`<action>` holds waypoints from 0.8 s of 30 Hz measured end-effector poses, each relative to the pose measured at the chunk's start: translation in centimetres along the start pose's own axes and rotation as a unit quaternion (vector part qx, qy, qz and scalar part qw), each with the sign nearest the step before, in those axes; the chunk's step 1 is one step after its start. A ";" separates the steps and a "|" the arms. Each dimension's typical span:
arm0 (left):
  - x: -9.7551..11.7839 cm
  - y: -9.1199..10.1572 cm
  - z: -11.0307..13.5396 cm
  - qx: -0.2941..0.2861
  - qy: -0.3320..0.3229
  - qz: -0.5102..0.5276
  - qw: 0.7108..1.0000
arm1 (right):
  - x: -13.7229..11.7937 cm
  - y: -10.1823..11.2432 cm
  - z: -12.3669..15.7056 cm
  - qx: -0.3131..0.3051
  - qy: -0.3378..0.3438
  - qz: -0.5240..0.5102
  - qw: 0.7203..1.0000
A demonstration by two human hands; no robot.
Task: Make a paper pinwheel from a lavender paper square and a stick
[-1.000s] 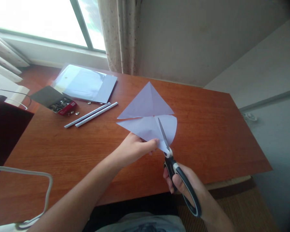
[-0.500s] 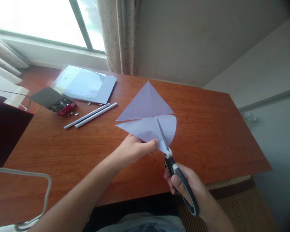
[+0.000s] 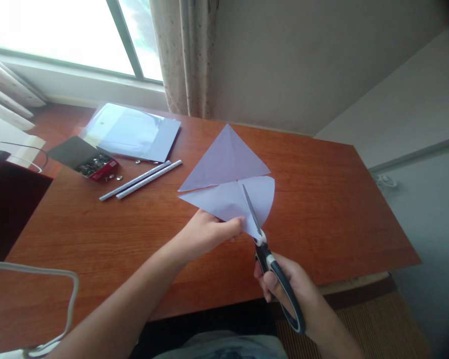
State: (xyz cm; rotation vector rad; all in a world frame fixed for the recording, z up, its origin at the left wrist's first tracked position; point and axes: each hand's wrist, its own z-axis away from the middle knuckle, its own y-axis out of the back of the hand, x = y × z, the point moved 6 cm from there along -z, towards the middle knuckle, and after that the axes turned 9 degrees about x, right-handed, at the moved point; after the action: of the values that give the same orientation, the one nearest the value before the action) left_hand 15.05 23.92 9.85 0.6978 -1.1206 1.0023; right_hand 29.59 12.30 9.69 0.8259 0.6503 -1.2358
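A pale lilac sheet of paper point(image 3: 228, 159) is held above the table, slit from its left and right sides toward the middle. My left hand point(image 3: 213, 229) pinches its near part, thumb on top and fingers hidden beneath. In my right hand point(image 3: 284, 279) are scissors point(image 3: 282, 284) with black and white handles, my thumb through one loop. One blade lies over the near flap of the paper, its tip pointing at the centre; the other blade is hidden underneath.
Two white rolled sticks point(image 3: 149, 179) lie left of the paper. Behind them stand an open red box point(image 3: 101, 169) of small metal pieces, with several loose ones beside it, and a clear packet of paper sheets point(image 3: 134, 132). A white cable point(image 3: 75, 294) loops at the left front.
The scissors and both hands hold almost the same place. The far half of the paper has tilted slightly, and the scissor handles have moved a little to the left.
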 end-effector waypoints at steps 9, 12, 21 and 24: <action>0.1 0.1 0.1 0.003 -0.003 -0.008 1.000 | 0.6 0.1 -0.1 -0.008 0.010 -0.007 1.000; 0.1 0.0 0.1 0.002 -0.001 -0.005 1.000 | 0.5 0.1 -0.1 -0.011 0.011 -0.011 1.000; -0.1 0.1 0.1 0.005 0.009 -0.008 1.000 | 1.0 0.4 -0.3 0.000 0.013 -0.003 1.000; -0.2 0.1 0.0 0.000 0.008 -0.010 1.000 | 1.5 0.4 -0.4 -0.002 0.011 -0.004 1.000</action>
State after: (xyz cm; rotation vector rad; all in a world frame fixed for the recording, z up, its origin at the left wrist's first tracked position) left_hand 14.96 23.88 9.68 0.6976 -1.0973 0.9893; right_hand 30.36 11.89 8.36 0.8361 0.6746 -1.2329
